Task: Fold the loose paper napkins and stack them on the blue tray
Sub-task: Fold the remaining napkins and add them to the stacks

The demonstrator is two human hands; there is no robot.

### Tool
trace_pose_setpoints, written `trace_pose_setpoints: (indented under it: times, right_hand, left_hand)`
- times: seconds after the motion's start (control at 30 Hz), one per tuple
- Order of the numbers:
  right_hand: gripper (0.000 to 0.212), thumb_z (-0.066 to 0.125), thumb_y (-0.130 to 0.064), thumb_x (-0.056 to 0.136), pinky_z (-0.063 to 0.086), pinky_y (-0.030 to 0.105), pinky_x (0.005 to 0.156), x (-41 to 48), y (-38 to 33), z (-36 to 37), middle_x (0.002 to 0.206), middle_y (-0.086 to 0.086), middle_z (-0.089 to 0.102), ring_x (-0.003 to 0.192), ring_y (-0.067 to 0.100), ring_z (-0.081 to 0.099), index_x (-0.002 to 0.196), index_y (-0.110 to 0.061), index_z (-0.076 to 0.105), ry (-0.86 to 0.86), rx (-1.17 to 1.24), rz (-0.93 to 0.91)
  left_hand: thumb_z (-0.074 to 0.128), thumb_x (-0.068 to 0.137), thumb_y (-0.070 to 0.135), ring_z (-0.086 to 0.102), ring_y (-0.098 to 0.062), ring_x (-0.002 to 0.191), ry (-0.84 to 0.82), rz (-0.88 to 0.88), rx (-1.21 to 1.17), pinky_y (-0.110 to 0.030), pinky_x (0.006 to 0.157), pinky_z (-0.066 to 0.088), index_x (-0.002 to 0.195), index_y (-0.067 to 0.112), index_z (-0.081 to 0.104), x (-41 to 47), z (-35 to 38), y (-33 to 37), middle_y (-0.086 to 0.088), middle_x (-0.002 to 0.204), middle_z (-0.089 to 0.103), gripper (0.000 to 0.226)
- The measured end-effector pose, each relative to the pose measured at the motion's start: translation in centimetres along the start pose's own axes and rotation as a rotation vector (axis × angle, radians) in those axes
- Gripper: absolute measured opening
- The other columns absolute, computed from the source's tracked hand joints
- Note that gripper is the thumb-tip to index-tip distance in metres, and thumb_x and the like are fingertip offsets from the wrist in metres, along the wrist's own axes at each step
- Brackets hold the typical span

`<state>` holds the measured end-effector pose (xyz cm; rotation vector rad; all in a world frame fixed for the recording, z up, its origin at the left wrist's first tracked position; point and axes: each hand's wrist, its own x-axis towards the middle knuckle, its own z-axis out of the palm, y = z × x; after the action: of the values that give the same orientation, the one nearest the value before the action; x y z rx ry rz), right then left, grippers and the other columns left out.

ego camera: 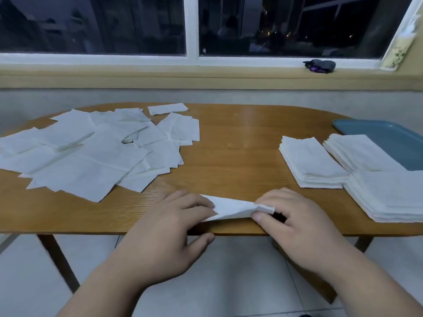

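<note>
Thin white paper napkin (231, 208): wedge-shaped, creased, on oval wood-grain bench (229, 145).
Left hand (169, 225): grip apart, fingers pressing it flat.
Right hand (297, 223): grip pinching its corner.

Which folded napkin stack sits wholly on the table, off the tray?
The leftmost stack, on bare table; the middle stack and nearest stack overlap or meet the blue tray.

A single wide-angle view looks from the person's head, forward and down across the tabletop (240, 143), sitting close to its near edge. The left hand (164, 229) and right hand (295, 225) fill the lower middle. The floor (240, 271) shows beneath them, and the window (137, 26) spans the top.
</note>
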<state>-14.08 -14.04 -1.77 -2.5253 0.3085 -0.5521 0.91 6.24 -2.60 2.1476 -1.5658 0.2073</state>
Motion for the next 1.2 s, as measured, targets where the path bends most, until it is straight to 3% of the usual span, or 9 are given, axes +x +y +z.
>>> trace_pose_setpoints:
  times: [0.13,0.3,0.37,0.43,0.53,0.7,0.97,1.1,1.2]
  right_hand:
    - [0.029,0.059,-0.035,0.092,0.042,0.034,0.067,-0.2,-0.4,-0.5,0.074,0.003,0.061,0.073,0.016,0.055,0.077,-0.011,0.064,0.060,0.156,0.132]
    - [0.031,0.060,-0.041,0.092,0.051,0.040,0.066,0.1,-0.5,-0.6,0.083,0.012,0.067,0.080,0.031,0.061,0.094,-0.010,0.067,0.147,0.287,0.241]
    - [0.021,0.061,-0.036,0.093,0.054,0.037,0.067,0.5,-0.5,-0.5,0.074,0.006,0.064,0.069,0.025,0.059,0.109,-0.024,0.065,0.191,0.324,0.266]
    - [0.038,0.062,-0.032,0.095,0.046,0.021,0.059,0.7,-0.4,-0.3,0.063,-0.004,0.051,0.058,0.009,0.051,0.129,-0.045,0.051,0.197,0.281,0.272]
    - [0.056,0.058,-0.035,0.097,0.046,0.024,0.060,0.9,-0.2,0.0,0.074,-0.008,0.051,0.064,0.008,0.053,0.145,-0.051,0.034,0.140,0.078,0.263]
    - [0.030,0.054,-0.040,0.096,0.044,0.026,0.073,1.0,0.1,0.9,0.076,-0.014,0.049,0.086,0.004,0.050,0.124,-0.040,0.063,0.116,-0.221,0.169]
    - [0.014,0.062,-0.038,0.090,0.032,0.009,0.069,0.9,0.1,1.0,0.101,-0.026,0.050,0.090,-0.006,0.049,0.102,-0.037,0.070,0.129,-0.151,0.202]
    - [0.013,0.060,-0.039,0.091,0.037,0.009,0.078,0.8,0.1,0.8,0.103,-0.031,0.053,0.107,-0.008,0.045,0.099,-0.038,0.071,0.042,-0.175,0.175]
    - [0.008,0.063,-0.033,0.091,0.042,0.014,0.070,1.2,-0.2,0.6,0.107,-0.029,0.054,0.092,0.000,0.055,0.090,-0.038,0.069,0.057,-0.030,0.195]
  left_hand:
    - [0.049,0.091,0.034,0.056,-0.004,0.085,0.092,-0.029,-0.063,-0.029,0.077,0.044,0.094,0.036,0.064,0.4,-0.6,0.7,0.022,0.086,0.059,0.016]
    - [0.057,0.090,0.032,0.060,-0.009,0.073,0.256,-0.339,-0.423,-0.023,0.062,0.044,0.083,0.033,0.067,0.9,-1.0,2.1,0.010,0.075,0.064,0.013]
    - [0.060,0.089,0.036,0.058,-0.009,0.069,0.238,-0.397,-0.396,-0.022,0.058,0.043,0.095,0.037,0.066,1.3,-0.7,2.0,0.009,0.074,0.062,0.009]
    - [0.061,0.090,0.037,0.056,-0.004,0.072,0.176,-0.441,-0.355,-0.019,0.059,0.041,0.125,0.052,0.052,1.7,-0.4,1.8,0.016,0.077,0.058,0.039]
    - [0.061,0.091,0.039,0.054,-0.004,0.078,0.114,-0.436,-0.192,-0.018,0.064,0.038,0.145,0.051,0.033,2.0,-0.2,1.6,0.021,0.082,0.056,0.062]
    - [0.073,0.082,0.037,0.047,-0.005,0.084,0.202,-0.352,0.020,-0.026,0.073,0.041,0.114,0.038,0.069,1.7,0.1,0.5,0.018,0.079,0.052,0.032]
    - [0.046,0.085,0.059,0.047,-0.001,0.110,0.029,-0.193,-0.054,-0.028,0.091,0.044,0.098,0.044,0.072,0.9,-0.2,-0.3,0.034,0.104,0.057,0.033]
    - [0.046,0.082,0.060,0.046,-0.002,0.112,0.024,-0.195,-0.044,-0.031,0.097,0.040,0.096,0.047,0.071,1.0,-0.6,-0.8,0.036,0.105,0.056,0.032]
    - [0.044,0.080,0.064,0.042,0.002,0.115,0.010,-0.213,-0.063,-0.028,0.100,0.036,0.099,0.049,0.070,1.0,-1.0,-1.1,0.038,0.108,0.054,0.035]
